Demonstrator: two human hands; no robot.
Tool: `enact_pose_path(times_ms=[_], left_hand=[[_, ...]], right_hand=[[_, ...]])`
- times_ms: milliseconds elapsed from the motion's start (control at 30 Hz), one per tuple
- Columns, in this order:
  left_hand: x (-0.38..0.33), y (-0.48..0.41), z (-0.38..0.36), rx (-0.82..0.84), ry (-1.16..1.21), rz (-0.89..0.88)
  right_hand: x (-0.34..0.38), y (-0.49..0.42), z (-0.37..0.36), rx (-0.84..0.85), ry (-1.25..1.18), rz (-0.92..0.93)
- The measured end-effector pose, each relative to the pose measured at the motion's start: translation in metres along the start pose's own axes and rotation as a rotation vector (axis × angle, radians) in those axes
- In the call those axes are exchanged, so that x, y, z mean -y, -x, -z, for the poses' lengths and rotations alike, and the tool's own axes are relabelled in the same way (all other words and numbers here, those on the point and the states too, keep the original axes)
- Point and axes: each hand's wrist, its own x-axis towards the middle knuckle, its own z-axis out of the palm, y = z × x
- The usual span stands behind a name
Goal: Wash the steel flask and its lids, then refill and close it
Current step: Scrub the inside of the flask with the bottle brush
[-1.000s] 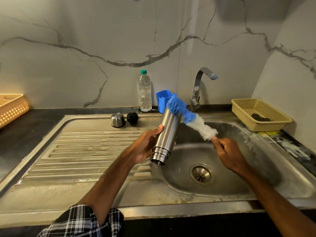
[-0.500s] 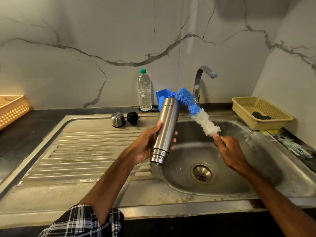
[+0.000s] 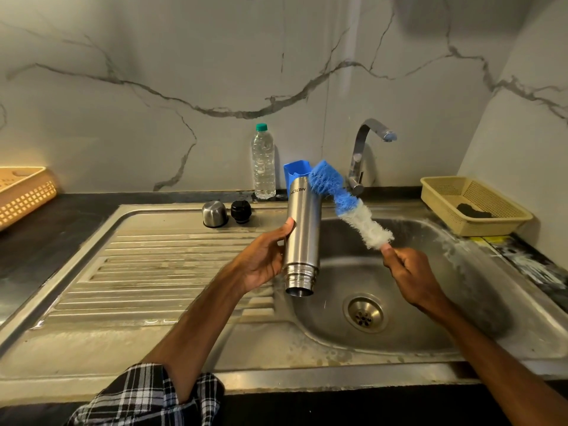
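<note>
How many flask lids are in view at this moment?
2. A steel cap and a black stopper stand side by side at the back of the drainboard, left of the held flask. No others show.

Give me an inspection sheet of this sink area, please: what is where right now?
Surface: steel sink, ribbed draining board on its left, whitish smears by the right rim.
Job's things: flask held mouth down over the basin; steel lid and black lid side by side at the board's back edge; brush, its blue end against the flask's upper part.
Clutter: water bottle, blue holder, yellow basket holding a dark pad, orange basket far left.
Hands: left hand grips the flask; right hand holds the brush handle.
Cables: nothing seen.
Surroundings: marble wall; tap, no water seen running.
</note>
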Motion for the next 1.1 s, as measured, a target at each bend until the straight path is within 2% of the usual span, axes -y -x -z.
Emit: enact_pose_path(times_ms=[200,333,433,567,667,800,933,1033,1100], left_hand=[[0.001,-0.002,0.005,-0.015,-0.033,0.017],[0.002,-0.003,0.004,0.0,-0.04,0.026],[0.002,-0.003,0.004,0.01,-0.031,0.027],[0.001,-0.002,0.004,0.007,-0.027,0.025],[0.0,-0.003,0.007,-0.013,-0.02,0.009],[-0.003,-0.001,0.009,-0.022,-0.009,-0.004],[-0.006,0.0,0.012,-0.04,0.021,-0.024],[-0.007,0.004,0.009,-0.047,0.038,-0.024],[-0.008,0.005,0.009,-0.066,0.039,-0.024]], right_hand=[[-0.003,0.004,0.0,0.079,-0.018,0.027],[-0.004,-0.001,0.001,0.016,-0.005,0.009],[-0.007,0.002,0.0,0.079,-0.006,0.026],[-0.007,-0.001,0.001,0.024,-0.013,-0.003],[-0.008,0.003,0.0,0.11,-0.023,0.024],[-0.009,0.001,0.001,0.078,-0.033,-0.013],[-0.009,0.005,-0.001,0.148,-0.026,0.062],[-0.011,0.004,-0.001,0.117,-0.051,0.0],[-0.012,0.007,-0.003,0.165,-0.064,0.038]])
